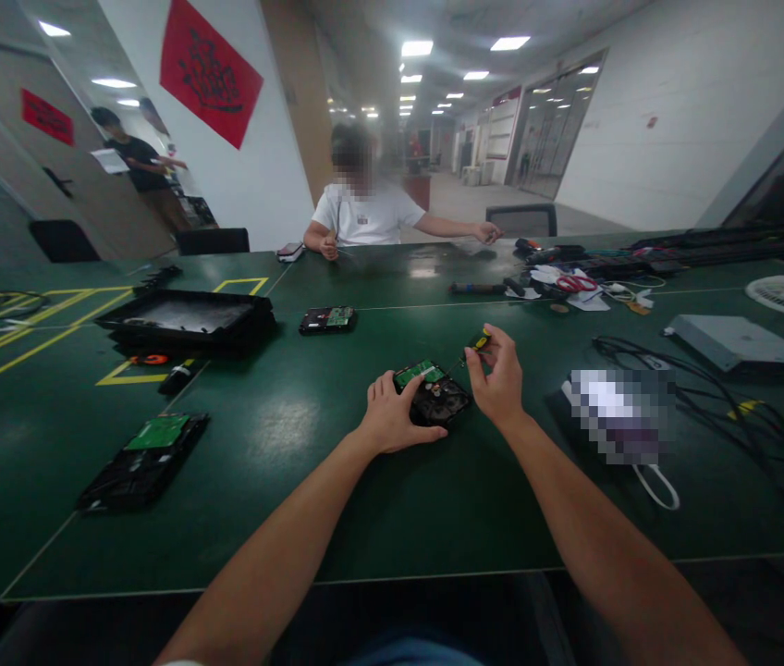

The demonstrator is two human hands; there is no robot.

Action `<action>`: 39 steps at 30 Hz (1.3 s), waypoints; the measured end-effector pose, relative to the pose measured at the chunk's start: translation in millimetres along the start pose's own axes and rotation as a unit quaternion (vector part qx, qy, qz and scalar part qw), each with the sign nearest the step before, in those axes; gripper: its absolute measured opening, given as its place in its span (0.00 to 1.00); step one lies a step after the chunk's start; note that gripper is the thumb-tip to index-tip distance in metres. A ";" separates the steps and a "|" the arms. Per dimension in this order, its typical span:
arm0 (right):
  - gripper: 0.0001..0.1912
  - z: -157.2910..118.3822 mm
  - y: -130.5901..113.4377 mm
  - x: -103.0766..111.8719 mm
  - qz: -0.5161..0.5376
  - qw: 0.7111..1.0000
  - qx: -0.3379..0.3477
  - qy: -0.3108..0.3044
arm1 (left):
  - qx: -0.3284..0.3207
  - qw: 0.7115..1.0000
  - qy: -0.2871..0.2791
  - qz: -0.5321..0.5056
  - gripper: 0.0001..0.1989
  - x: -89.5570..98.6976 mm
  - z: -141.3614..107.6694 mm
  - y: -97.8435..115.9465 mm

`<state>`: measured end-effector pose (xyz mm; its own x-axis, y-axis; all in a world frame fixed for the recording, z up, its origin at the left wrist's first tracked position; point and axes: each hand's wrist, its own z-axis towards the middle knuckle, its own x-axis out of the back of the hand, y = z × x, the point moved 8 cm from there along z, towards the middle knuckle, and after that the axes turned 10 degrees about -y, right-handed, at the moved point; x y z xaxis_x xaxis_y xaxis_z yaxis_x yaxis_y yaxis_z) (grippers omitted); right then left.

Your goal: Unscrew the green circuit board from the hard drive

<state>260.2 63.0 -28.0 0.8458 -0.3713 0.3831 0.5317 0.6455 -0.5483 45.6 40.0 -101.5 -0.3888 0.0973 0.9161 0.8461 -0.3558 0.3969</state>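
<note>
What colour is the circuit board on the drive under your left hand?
Green, on the hard drive in the head view.
</note>
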 end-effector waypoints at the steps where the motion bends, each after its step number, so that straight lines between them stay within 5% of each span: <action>1: 0.28 -0.1 -0.4 0.1 0.001 1.000 -0.001 0.000 | -0.009 1.000 -0.006 0.000 0.59 1.3 0.5 -1.9; 15: 0.27 -2.5 -13.3 -2.3 -0.009 1.000 0.010 -0.019 | -0.069 0.995 -0.063 -0.033 0.65 1.0 -4.8 -10.4; 23: 0.27 -2.9 -15.5 -3.5 -0.006 1.000 0.018 -0.025 | -0.058 0.997 -0.051 -0.031 0.47 1.9 -2.9 -15.2; 31: 0.27 -1.6 -17.5 -4.9 -0.014 0.999 0.027 -0.037 | -0.039 0.999 0.017 -0.023 0.26 8.0 11.0 -31.0; 39: 0.26 0.6 -22.0 -9.0 0.005 0.997 0.027 -0.070 | -0.089 0.995 0.023 -0.037 0.23 13.1 18.1 -37.2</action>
<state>240.9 52.5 -19.0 0.8349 -0.2690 0.4801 0.5162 0.6854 -0.5136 15.6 71.2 -103.2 -0.4671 0.0883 0.8798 0.7379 -0.5093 0.4429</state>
